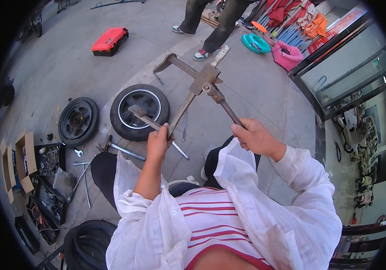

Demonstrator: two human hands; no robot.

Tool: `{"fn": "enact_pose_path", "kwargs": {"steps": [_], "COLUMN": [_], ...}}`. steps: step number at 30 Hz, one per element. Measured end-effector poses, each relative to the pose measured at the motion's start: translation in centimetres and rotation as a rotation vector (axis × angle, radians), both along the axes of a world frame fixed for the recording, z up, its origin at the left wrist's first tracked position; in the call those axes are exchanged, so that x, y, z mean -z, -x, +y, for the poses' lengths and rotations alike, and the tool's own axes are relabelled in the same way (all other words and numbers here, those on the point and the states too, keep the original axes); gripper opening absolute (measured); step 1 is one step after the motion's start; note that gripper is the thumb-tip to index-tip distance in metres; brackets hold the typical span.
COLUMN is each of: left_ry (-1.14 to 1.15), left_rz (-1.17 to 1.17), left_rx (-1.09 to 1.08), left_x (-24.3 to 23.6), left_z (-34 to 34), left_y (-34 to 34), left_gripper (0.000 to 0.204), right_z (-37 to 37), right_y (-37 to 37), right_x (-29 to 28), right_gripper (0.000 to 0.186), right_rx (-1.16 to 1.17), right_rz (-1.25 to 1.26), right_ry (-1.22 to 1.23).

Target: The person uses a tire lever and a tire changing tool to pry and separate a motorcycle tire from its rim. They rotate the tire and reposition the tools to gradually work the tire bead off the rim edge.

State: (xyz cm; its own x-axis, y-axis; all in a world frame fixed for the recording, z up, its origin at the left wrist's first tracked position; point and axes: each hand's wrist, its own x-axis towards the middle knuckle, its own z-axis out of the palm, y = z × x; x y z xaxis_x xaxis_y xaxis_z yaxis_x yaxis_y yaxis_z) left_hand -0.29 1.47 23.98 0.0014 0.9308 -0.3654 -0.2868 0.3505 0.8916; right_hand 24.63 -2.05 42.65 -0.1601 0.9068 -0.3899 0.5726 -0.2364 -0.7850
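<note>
A worn metal tire bead breaker is held up in front of me, with a toothed bar, a sliding head and a curved jaw at its far left. My left hand is wrapped round the lower end of the toothed bar, where a flat-ended metal arm meets it. My right hand grips the lever handle. Below the tool, a black scooter tire on a silver-rimmed wheel lies flat on the ground. A hammer rests near my left knee.
A second black wheel lies farther left, beside a wrench, toolboxes and a T-handle wrench. A red case sits at the back. Another person's legs stand ahead. Glass doors rise on the right.
</note>
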Motion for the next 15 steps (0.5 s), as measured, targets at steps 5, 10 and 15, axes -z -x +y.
{"fn": "enact_pose_path", "kwargs": {"steps": [5, 10, 15], "left_ry": [-0.023, -0.022, -0.065], "left_rz": [-0.001, -0.221, -0.061], "left_rx": [-0.031, -0.004, -0.041], "left_x": [0.0, 0.1, 1.7], "left_z": [0.1, -0.9, -0.7], "left_y": [0.7, -1.1, 0.3], "left_gripper": [0.049, 0.047, 0.046], "right_z": [-0.1, -1.7, -1.9], "right_y": [0.7, 6.5, 4.4], "right_x": [2.6, 9.2, 7.0], "right_gripper": [0.037, 0.034, 0.038], "right_rx": [0.028, 0.216, 0.169], "right_rz": [0.037, 0.459, 0.320], "right_ry": [-0.094, -0.153, 0.032]}}
